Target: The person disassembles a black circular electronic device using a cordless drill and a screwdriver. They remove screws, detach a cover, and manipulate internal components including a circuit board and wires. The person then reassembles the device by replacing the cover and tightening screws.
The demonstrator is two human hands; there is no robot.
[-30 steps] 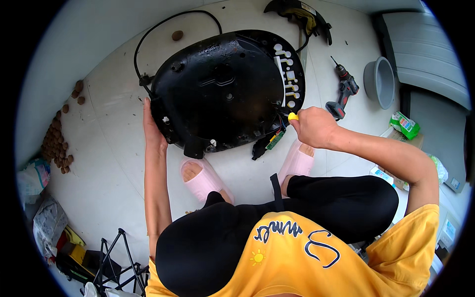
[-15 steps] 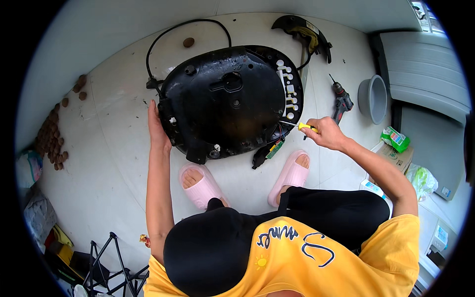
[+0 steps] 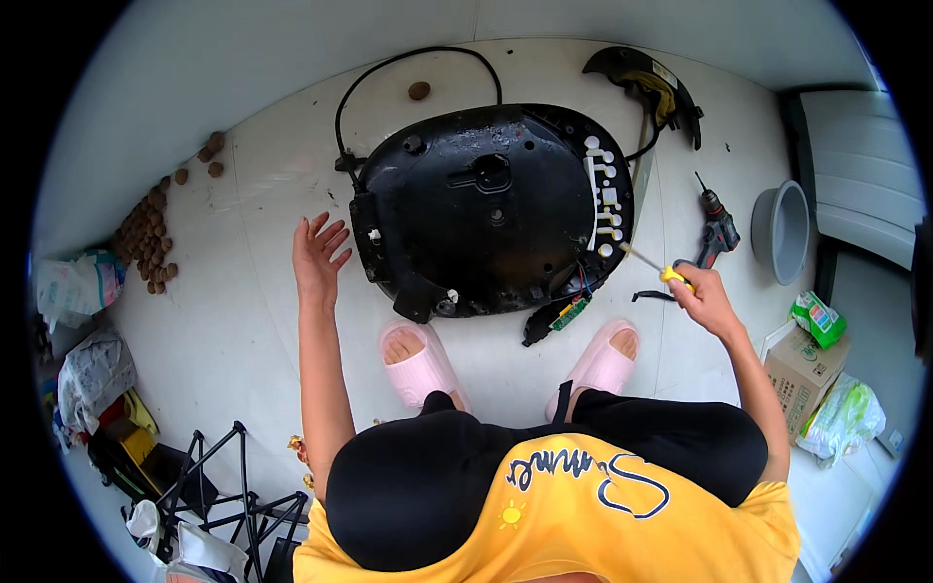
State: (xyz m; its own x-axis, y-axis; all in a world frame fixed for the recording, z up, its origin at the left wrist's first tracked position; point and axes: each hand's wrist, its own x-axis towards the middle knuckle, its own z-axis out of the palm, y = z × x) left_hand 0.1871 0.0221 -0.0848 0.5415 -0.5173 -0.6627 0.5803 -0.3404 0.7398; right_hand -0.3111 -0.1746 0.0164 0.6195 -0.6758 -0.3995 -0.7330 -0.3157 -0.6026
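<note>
Seemingly mid-disassembly: the big black oval plastic appliance shell (image 3: 491, 209) lies underside-up on the pale floor at twelve o'clock, wiring and a small green circuit board (image 3: 567, 313) hanging out; most remains assembled. The right hand (image 3: 702, 299) is closed around a yellow-handled screwdriver (image 3: 649, 264), shaft pointing toward ten o'clock. The left hand (image 3: 319, 257) is spread, holding nothing, just left of the shell.

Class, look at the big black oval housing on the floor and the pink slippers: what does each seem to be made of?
Big black oval housing: probably moulded hard plastic, glossy; light glints on it, and ribs and bosses are formed into it. Pink slippers: likely soft foam or rubber, matt; thick rounded straps with no shine.
</note>
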